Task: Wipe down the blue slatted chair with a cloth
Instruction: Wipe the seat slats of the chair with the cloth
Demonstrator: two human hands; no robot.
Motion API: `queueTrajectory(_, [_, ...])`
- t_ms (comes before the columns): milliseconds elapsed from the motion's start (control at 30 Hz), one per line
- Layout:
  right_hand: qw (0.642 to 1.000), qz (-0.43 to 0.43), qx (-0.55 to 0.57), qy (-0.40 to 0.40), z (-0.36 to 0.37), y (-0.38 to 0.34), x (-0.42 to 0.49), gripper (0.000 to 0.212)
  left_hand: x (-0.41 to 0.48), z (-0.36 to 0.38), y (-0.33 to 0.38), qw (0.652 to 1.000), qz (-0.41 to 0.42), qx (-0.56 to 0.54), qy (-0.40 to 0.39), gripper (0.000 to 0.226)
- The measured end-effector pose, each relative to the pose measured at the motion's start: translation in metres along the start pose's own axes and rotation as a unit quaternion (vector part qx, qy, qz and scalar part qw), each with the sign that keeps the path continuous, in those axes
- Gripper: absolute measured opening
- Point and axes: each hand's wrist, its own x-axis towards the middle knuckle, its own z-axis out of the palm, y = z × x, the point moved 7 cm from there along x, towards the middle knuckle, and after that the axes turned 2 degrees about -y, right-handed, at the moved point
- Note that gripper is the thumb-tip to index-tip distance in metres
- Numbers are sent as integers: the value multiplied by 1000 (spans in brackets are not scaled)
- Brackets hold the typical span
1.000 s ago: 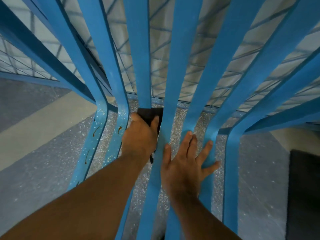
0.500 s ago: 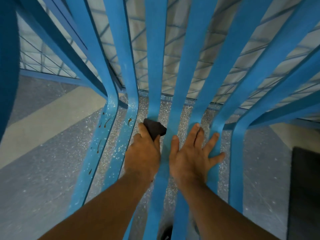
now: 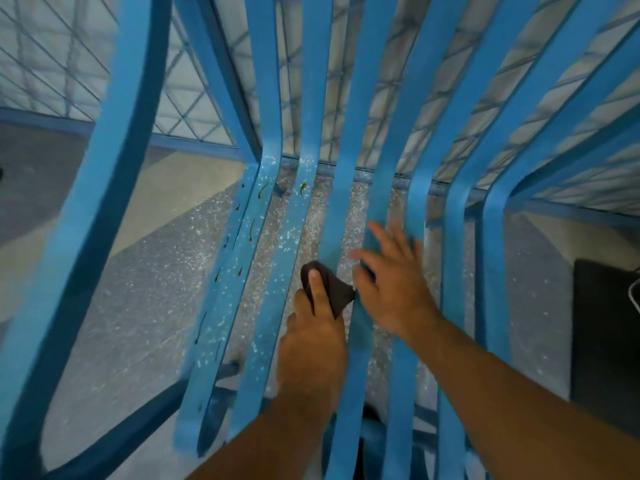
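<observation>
The blue slatted chair fills the view, its seat slats running from the bottom up to the bend and on into the backrest. My left hand holds a dark brown cloth against a middle seat slat, one finger lying over the cloth. My right hand lies flat with spread fingers on the slats just right of the cloth. The two left seat slats carry brown streaks and pale specks.
The chair's curved blue armrest sweeps down the left side. Speckled grey floor shows between and beside the slats. A blue wire-mesh fence stands behind the chair. A dark mat lies at the right edge.
My left hand has dragged the cloth back along the middle slat, away from the seat's bend. My right hand stays flat on the neighbouring slats. The view has swung so the armrest now shows.
</observation>
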Motion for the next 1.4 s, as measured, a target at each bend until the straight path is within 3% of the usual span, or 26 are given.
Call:
queueTrajectory(133, [988,-35,31,-148,16,-30,-54,68,-45,4,-20,999,7,8,-41,84])
queueTrajectory(300, [969,-47,-8,-241,24,-49,-106,32,-82,-4,-32,995,44,-14,-93,80])
queueTrajectory(467, [981,-43,-35,-186,31,-54,-129,27,-80,-29,-39,991,71,-38,-103,58])
queueTrajectory(600, [992,-62,-42,-105,34,-68,-153,35,-77,-33,-40,990,81,25,-116,51])
queueTrajectory(700, [995,-51,-43,-80,33,-78,-167,36,-89,-37,-44,989,87,56,-107,27])
queueTrajectory(767, [994,-47,-53,-83,33,-87,-175,31,-104,-39,-57,991,89,33,-89,25])
queueTrajectory(900, [979,-39,-47,-197,36,-116,-196,31,-147,-53,-92,991,118,-66,-23,27])
queueTrajectory(1000, [932,-12,27,-361,39,-143,-215,20,-178,-65,-124,992,97,-78,18,36])
queueTrajectory(1067, [910,1,75,-407,38,-160,-220,17,-192,-71,-139,993,74,-82,37,30])
queueTrajectory(1233, [946,-5,59,-319,40,-164,-186,22,-169,-81,-143,991,59,-107,62,33])
queueTrajectory(1400, [970,72,80,-217,44,-127,-142,24,-117,-72,-124,987,13,-129,98,38])
